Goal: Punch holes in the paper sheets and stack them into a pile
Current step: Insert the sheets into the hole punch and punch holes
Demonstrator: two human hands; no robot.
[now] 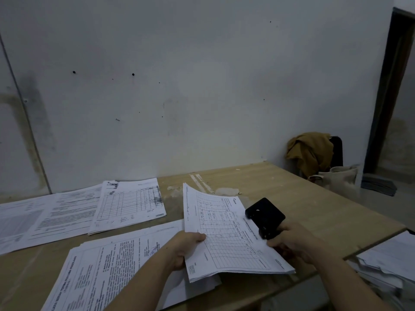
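The left hand (pixel 188 245) pinches the left edge of a bundle of paper sheets (pixel 224 234), thumb on top. The right hand (pixel 294 241) grasps the black hole punch (pixel 265 215) at the bundle's right edge. The bundle is held tilted above the table (pixel 314 198), partly over a printed pile (pixel 107 265). More sheets (pixel 130 203) lie by the wall.

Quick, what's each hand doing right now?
Left hand: holds the sheets by their left edge.
Right hand: grips the punch at the sheets' right edge.
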